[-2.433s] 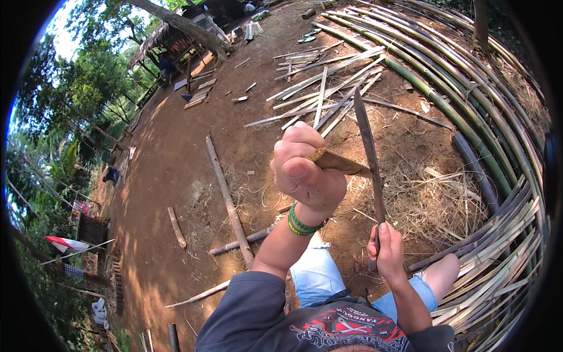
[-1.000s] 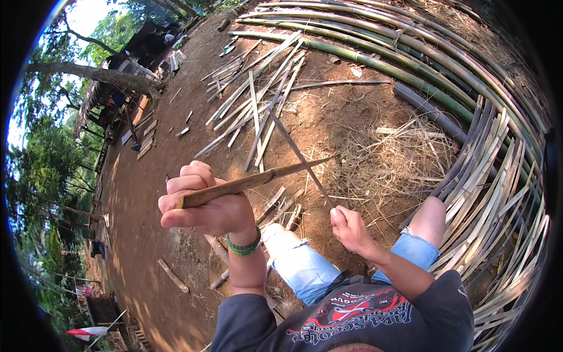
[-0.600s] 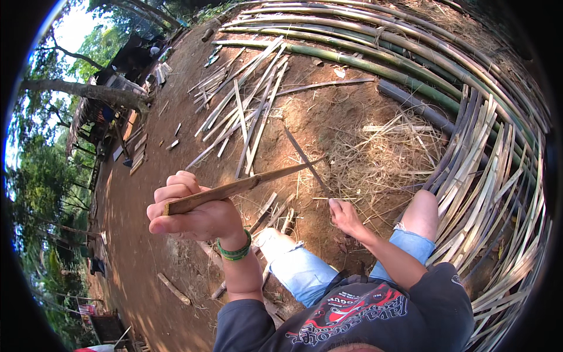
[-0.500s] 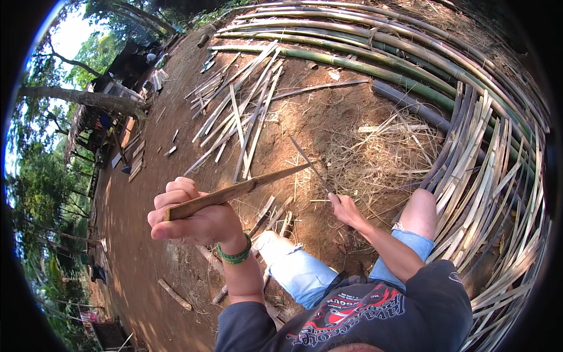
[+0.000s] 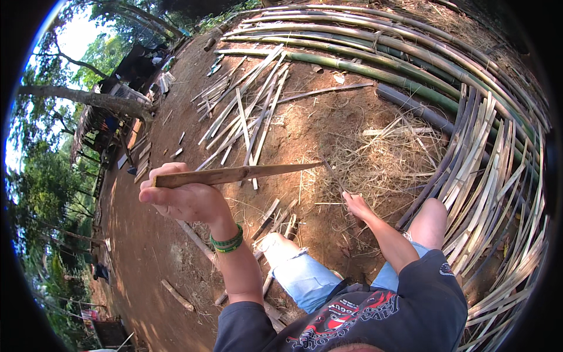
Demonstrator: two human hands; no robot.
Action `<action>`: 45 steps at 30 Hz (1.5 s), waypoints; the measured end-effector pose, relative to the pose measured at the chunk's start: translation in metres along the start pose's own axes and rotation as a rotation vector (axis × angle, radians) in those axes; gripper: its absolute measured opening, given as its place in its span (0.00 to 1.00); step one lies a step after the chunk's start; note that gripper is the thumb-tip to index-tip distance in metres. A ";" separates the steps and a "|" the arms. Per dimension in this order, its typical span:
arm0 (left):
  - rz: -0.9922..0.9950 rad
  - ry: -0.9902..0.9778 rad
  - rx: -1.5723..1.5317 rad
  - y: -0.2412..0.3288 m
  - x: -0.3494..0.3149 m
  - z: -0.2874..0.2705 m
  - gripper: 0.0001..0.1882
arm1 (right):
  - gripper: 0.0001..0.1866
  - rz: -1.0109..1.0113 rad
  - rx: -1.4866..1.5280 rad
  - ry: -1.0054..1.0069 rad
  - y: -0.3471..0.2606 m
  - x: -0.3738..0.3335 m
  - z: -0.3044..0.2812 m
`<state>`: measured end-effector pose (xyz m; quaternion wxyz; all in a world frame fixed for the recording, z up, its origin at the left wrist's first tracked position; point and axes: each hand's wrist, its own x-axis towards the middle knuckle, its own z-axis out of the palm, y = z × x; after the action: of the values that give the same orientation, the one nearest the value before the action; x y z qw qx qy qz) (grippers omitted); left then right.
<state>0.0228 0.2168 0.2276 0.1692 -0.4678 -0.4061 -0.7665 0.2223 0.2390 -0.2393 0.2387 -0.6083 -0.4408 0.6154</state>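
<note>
My left hand point(image 5: 190, 198) is raised, its fingers closed around the thick end of a split bamboo strip point(image 5: 229, 174). From there the strip runs nearly level to the right and narrows toward its far tip. My right hand point(image 5: 358, 206), lower and to the right, grips a knife with a thin dark blade point(image 5: 334, 176). The blade slants up and left, and its point appears close to the strip's narrow tip; whether they touch I cannot tell. The knife's handle is mostly hidden inside my right fist.
Long bamboo poles point(image 5: 352, 61) lie across the far side. Split strips point(image 5: 469, 176) are heaped on the right, and more strips point(image 5: 258, 120) lie ahead. Shavings point(image 5: 381, 161) cover the dirt beyond my right hand. Short wood pieces point(image 5: 267, 218) lie by my knee.
The bamboo strip has swung from a slant to nearly level as my left hand shifted up and left. My right hand moved slightly right, drawing the blade back toward the strip's tip.
</note>
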 end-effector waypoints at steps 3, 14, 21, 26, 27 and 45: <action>-0.270 0.041 0.042 0.001 0.014 0.007 0.31 | 0.30 -0.076 0.067 -0.045 0.010 -0.004 0.003; -0.346 0.088 -0.277 -0.050 0.032 -0.004 0.30 | 0.27 0.032 0.285 -0.012 -0.004 -0.027 0.014; -0.315 0.146 -0.252 -0.052 0.037 -0.004 0.31 | 0.24 -0.142 0.222 -0.039 -0.026 -0.047 0.021; -0.288 0.115 -0.275 -0.051 0.038 -0.009 0.30 | 0.23 -0.145 0.225 -0.032 -0.029 -0.054 0.026; -0.286 0.113 -0.279 -0.051 0.037 -0.011 0.30 | 0.23 -0.145 0.226 -0.028 -0.030 -0.056 0.028; -0.382 0.141 -0.480 0.000 0.047 -0.032 0.25 | 0.25 -0.163 0.186 -0.053 -0.059 -0.096 0.030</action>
<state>-0.0199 0.1975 0.2605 -0.0654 -0.3555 -0.2815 -0.8889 0.1930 0.1813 -0.1427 0.3314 -0.5291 -0.4359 0.6482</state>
